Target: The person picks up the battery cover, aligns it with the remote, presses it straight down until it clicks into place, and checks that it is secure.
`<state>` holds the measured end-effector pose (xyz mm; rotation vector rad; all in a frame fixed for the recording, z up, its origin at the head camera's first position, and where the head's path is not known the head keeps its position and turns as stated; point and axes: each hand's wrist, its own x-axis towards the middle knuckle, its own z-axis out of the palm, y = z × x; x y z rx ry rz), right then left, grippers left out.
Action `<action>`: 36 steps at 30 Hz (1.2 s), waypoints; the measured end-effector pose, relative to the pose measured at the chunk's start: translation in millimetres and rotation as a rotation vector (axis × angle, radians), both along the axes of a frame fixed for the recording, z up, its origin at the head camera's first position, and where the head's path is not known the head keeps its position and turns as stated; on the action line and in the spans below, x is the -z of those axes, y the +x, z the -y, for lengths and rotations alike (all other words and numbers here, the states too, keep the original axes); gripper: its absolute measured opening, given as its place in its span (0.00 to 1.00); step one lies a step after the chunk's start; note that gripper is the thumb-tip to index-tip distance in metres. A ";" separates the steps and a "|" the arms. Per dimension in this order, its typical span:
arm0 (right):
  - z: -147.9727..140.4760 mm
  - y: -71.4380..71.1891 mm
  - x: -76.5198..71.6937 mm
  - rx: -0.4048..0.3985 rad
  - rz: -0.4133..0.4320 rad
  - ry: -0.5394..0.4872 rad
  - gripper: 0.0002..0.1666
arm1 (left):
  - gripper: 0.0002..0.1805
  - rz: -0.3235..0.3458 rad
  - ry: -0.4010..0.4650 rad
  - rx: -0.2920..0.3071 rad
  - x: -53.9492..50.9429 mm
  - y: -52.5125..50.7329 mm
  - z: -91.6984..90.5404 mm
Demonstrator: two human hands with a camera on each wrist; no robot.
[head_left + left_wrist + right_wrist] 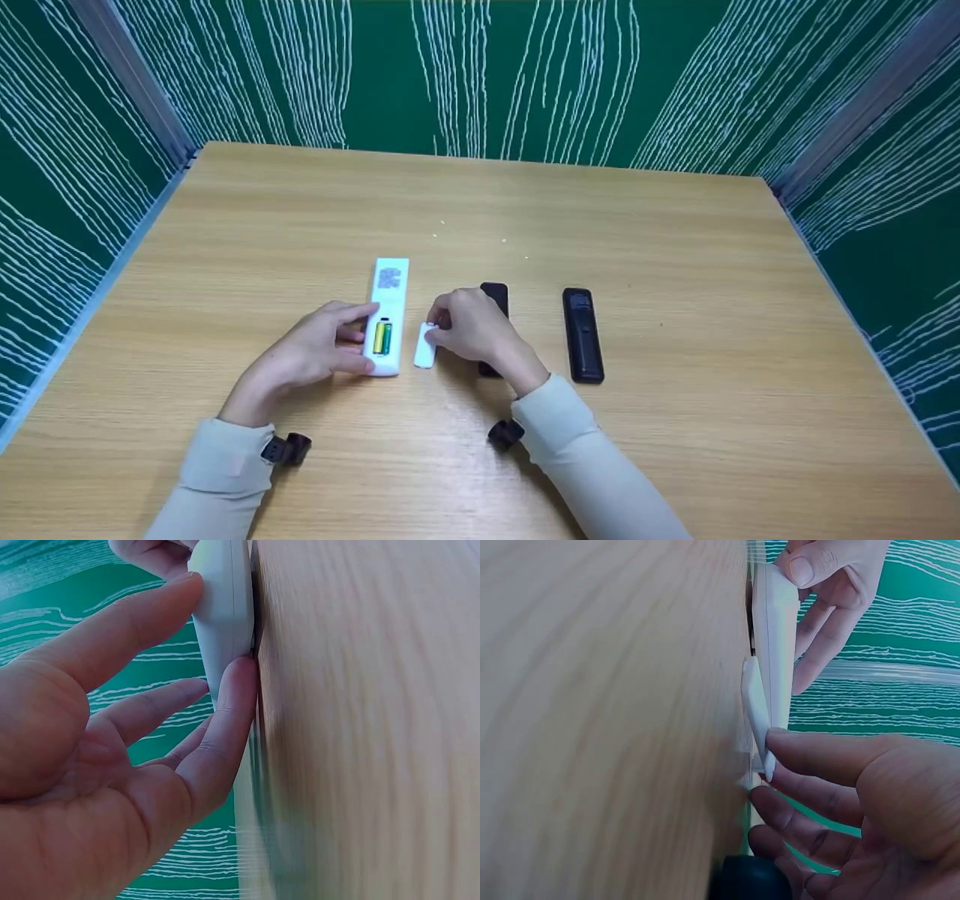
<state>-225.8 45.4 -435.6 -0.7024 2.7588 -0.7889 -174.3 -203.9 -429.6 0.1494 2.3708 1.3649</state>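
A white remote control (389, 300) lies back side up, its battery compartment uncovered. Two batteries (382, 337), with yellow and green wrappers, sit side by side in that compartment. My left hand (319, 341) holds the remote from its left side, the thumb at the near end and a finger higher along the edge. In the left wrist view the remote's white side (225, 600) shows between fingertips. Just right of the remote, my right hand (476, 326) pinches the white battery cover (425, 346) by its far end; the right wrist view shows the cover (756, 705) tilted.
A black remote (495, 294) lies partly hidden under my right hand and wrist. Farther right is another black remote (583, 335). Small white specks (504, 241) dot the wooden table (300, 202) beyond. Green, white-streaked panels (390, 75) stand around the table.
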 end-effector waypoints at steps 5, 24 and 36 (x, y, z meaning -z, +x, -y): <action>-2.8 -1.1 -1.6 -0.013 0.014 -0.031 0.05 | 0.47 -0.002 -0.008 0.003 0.6 -0.3 0.1; -3.5 -3.3 -7.6 -0.075 0.002 -0.211 0.03 | 0.47 -0.020 -0.018 -0.006 0.7 1.4 0.8; -1.7 -2.8 -16.9 -0.033 0.027 -0.311 0.03 | 0.47 -0.023 -0.010 0.016 2.0 -1.2 1.1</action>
